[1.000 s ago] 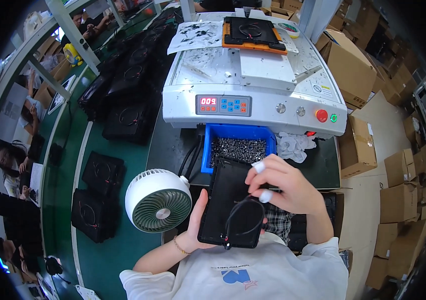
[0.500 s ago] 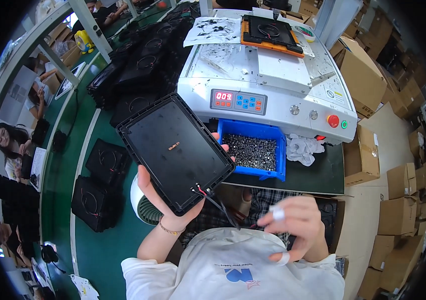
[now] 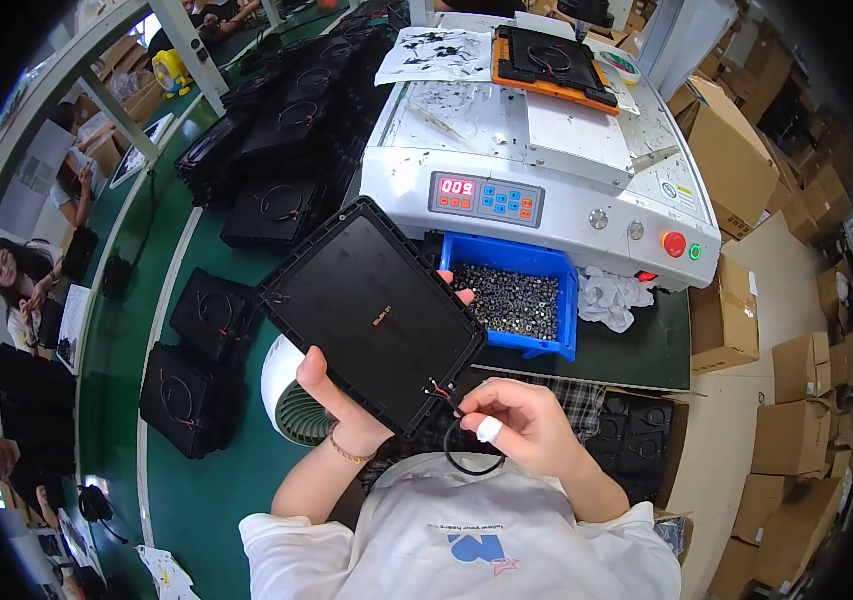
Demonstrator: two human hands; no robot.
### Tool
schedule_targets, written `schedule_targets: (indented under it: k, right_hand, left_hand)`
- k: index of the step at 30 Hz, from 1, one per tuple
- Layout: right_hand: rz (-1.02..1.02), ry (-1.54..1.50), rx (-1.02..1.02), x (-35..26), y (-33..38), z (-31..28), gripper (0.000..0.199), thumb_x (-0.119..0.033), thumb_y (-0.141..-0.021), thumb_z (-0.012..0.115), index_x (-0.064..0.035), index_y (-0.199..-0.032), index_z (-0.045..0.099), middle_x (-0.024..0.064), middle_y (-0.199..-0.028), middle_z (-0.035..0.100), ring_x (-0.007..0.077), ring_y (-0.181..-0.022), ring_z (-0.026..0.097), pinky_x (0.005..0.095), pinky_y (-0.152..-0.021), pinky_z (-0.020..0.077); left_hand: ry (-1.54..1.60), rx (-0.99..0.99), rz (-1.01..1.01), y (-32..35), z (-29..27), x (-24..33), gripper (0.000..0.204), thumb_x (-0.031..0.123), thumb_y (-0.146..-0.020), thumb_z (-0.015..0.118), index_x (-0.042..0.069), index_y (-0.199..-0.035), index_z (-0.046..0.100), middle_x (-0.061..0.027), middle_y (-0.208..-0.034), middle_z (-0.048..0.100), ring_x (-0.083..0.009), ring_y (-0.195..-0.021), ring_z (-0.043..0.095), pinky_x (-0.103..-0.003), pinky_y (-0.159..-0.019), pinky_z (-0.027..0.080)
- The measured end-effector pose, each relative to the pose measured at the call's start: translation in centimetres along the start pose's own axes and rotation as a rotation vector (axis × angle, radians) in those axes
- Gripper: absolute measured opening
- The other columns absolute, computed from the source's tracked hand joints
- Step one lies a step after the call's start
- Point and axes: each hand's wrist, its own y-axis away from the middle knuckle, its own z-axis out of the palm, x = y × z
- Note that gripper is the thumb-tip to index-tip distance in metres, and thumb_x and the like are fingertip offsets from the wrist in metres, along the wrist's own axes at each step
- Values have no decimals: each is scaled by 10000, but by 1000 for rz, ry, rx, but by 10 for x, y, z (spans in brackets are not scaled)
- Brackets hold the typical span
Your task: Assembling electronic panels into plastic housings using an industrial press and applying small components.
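A black rectangular plastic housing (image 3: 372, 315) is tilted in front of me, its flat inner side facing up. My left hand (image 3: 349, 412) is closed round it from below, thumb on the near left edge and fingertips showing past the far right edge. Thin red and dark wires leave the housing's near corner and run into a black cable (image 3: 474, 472), which hangs in a loop. Beside that corner, my right hand (image 3: 527, 428) pinches the cable between thumb and fingers. White tape wraps a digit of this hand.
Ahead stands a white machine (image 3: 587, 200) with buttons; an orange fixture (image 3: 602, 98) on it holds another housing. A blue bin (image 3: 569, 300) of small metal pieces sits below. Stacked housings (image 3: 282, 205) and a white round fan-like object (image 3: 282, 385) are left. Cartons (image 3: 722, 320) line the right.
My right hand has moved left and up and now pinches the cable near the housing. The housing has shifted slightly right in my left hand.
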Motion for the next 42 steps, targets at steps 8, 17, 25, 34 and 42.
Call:
schedule_targets:
  k: [8, 17, 25, 34, 42]
  right_hand:
    - [-31, -481, 59, 24, -4, 12, 88, -11, -875, 671, 54, -932, 655, 86, -896, 665, 111, -826, 637, 240, -757, 524]
    - [51, -454, 233, 37, -5, 20, 117, -49, -840, 735, 25, -821, 646, 48, -809, 670, 77, -759, 632, 220, -693, 515]
    - [73, -495, 180, 32, -10, 20, 127, -34, -836, 733, 29, -896, 640, 26, -841, 642, 60, -760, 597, 207, -684, 482]
    - [-8, -552, 241, 49, -10, 29, 156, -29, -815, 752, 39, -895, 636, 3, -797, 611, 37, -707, 564, 185, -605, 451]
    - [22, -572, 266, 52, -10, 33, 121, -17, -806, 748, 18, -842, 638, 12, -779, 634, 49, -687, 587, 185, -610, 474]
  left_hand:
    - [17, 55, 16, 4, 5, -12, 1055, 717, -722, 491, 32, -1483, 237, -204, -1426, 377, -402, -1314, 400, -485, -1060, 380]
    - [68, 84, 17, 6, 7, -13, 1071, 721, -708, 508, 28, -1480, 237, -210, -1418, 373, -401, -1305, 402, -493, -1044, 393]
    - [41, 94, 18, 8, 5, -13, 1092, 740, -704, 483, 13, -1479, 231, -212, -1425, 369, -397, -1310, 399, -501, -1044, 392]
    - [15, 73, 13, 7, 2, -13, 1099, 749, -702, 470, 13, -1481, 228, -210, -1428, 370, -401, -1307, 402, -496, -1052, 386]
    - [8, 59, 38, 9, 2, -12, 1098, 714, -677, 539, 24, -1478, 243, -208, -1432, 368, -400, -1306, 404, -492, -1047, 397]
